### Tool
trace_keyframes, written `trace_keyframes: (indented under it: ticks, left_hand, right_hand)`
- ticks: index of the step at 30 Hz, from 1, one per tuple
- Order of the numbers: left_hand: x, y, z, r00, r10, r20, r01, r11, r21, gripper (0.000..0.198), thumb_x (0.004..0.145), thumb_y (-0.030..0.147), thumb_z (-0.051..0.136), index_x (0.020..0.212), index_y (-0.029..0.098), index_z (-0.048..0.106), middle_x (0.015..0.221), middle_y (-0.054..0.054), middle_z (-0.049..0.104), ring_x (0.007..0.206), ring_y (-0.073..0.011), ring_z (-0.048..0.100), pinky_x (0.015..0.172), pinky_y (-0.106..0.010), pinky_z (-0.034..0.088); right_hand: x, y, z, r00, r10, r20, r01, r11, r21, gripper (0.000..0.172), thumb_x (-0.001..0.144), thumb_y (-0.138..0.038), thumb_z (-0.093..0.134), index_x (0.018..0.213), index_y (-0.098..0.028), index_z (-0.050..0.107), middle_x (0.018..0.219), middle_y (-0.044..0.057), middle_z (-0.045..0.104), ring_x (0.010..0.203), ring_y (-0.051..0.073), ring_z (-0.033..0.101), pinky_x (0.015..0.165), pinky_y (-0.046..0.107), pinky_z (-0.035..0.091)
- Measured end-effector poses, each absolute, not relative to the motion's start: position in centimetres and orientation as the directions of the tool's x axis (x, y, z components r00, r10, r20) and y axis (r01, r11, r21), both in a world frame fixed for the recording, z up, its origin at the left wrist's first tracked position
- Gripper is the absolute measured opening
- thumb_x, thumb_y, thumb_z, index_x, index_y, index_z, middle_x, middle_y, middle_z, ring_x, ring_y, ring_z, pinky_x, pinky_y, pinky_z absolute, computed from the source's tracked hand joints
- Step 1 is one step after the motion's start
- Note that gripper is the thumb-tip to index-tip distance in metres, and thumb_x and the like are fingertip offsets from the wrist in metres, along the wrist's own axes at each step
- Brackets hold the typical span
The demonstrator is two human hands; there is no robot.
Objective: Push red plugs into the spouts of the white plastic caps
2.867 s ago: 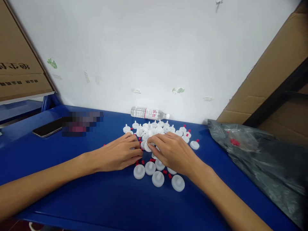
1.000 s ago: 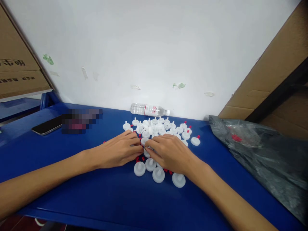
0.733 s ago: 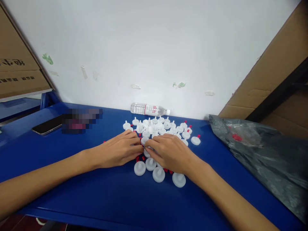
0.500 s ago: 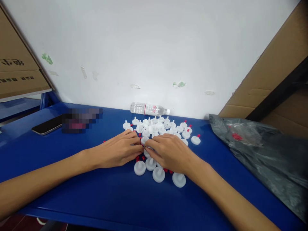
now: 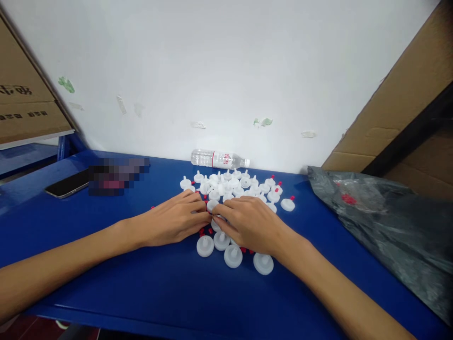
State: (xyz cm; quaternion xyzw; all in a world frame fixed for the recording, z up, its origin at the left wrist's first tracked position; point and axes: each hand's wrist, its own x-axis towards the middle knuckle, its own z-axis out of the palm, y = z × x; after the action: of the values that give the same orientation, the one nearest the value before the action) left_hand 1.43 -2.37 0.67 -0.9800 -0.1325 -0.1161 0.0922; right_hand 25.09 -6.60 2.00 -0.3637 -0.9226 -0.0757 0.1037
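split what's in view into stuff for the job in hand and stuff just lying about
Likely for the job:
white spouted discs, among which the left hand and right hand work
red caps, some on spouts
clear plastic with red pieces, perhaps

Apparently lying about:
bottle on its side
phone
grey plastic
cardboard

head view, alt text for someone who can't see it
A person's left hand and right hand are close together among white spouted discs and small red pieces on a blue table, their grip partly hidden. A clear bottle lies behind.
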Motion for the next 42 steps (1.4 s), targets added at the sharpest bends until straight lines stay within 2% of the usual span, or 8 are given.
trace_keyframes:
  ticks: [19, 28, 42]
  left_hand:
    - [1.44, -2.46, 0.83, 0.938, 0.243, 0.247, 0.284, -0.947, -0.148, 0.020, 0.107, 0.020, 0.047, 0.101, 0.016, 0.066, 0.089, -0.006, 0.061, 0.083, -0.0222, 0.049, 0.079, -0.036, 0.036]
    - [1.44, -2.31, 0.62, 0.926, 0.282, 0.252, 0.301, -0.953, -0.039, 0.020, 0.108, 0.020, 0.045, 0.105, 0.017, 0.065, 0.093, -0.004, 0.065, 0.087, -0.0220, 0.051, 0.081, -0.036, 0.038]
    - [1.31, -2.34, 0.59, 0.931, 0.265, 0.251, 0.307, -0.940, -0.147, 0.021, 0.107, 0.022, 0.047, 0.105, 0.017, 0.067, 0.090, -0.006, 0.062, 0.085, -0.0226, 0.051, 0.081, -0.037, 0.038]
  right_hand:
    - [25.24, -6.66, 2.02, -0.706, 0.664, 0.247, 0.695, 0.717, 0.055, 0.025, 0.108, -0.030, 0.042, 0.102, -0.018, 0.063, 0.081, 0.001, 0.066, 0.066, 0.015, 0.057, 0.064, 0.032, 0.034]
    - [25.17, -6.74, 2.04, -0.699, 0.677, 0.230, 0.701, 0.712, 0.035, 0.025, 0.108, -0.030, 0.041, 0.102, -0.018, 0.062, 0.080, 0.000, 0.065, 0.066, 0.014, 0.055, 0.062, 0.032, 0.031]
    - [25.11, -6.72, 1.96, -0.704, 0.665, 0.250, 0.698, 0.713, 0.068, 0.024, 0.108, -0.030, 0.041, 0.099, -0.018, 0.060, 0.080, 0.000, 0.066, 0.066, 0.014, 0.058, 0.062, 0.032, 0.033]
